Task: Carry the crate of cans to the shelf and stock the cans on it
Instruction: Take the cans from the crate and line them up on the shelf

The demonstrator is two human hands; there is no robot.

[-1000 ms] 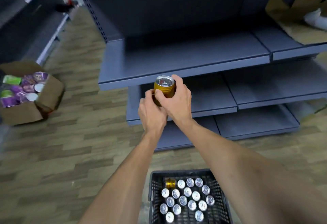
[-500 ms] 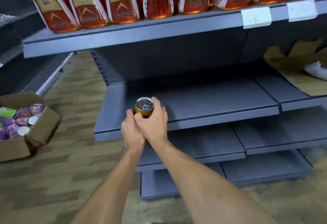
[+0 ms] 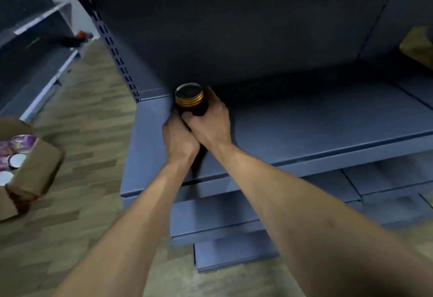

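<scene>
Cardboard box (image 3: 30,167) of cups sits far left on the wood floor (image 3: 70,113). Left hand (image 3: 179,140) and right hand (image 3: 208,124) curl their fingers round a gold can (image 3: 191,99) at the grey shelf (image 3: 316,118)'s far-left corner.

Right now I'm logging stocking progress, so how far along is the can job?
Barely begun. Nothing looks stocked yet: the grey shelf shows no cans standing on their own. In hand: the left hand and right hand both grip one gold can at the shelf's back left corner. Left: releasing it. The crate is out of view, so the remaining count cannot be told.
</scene>
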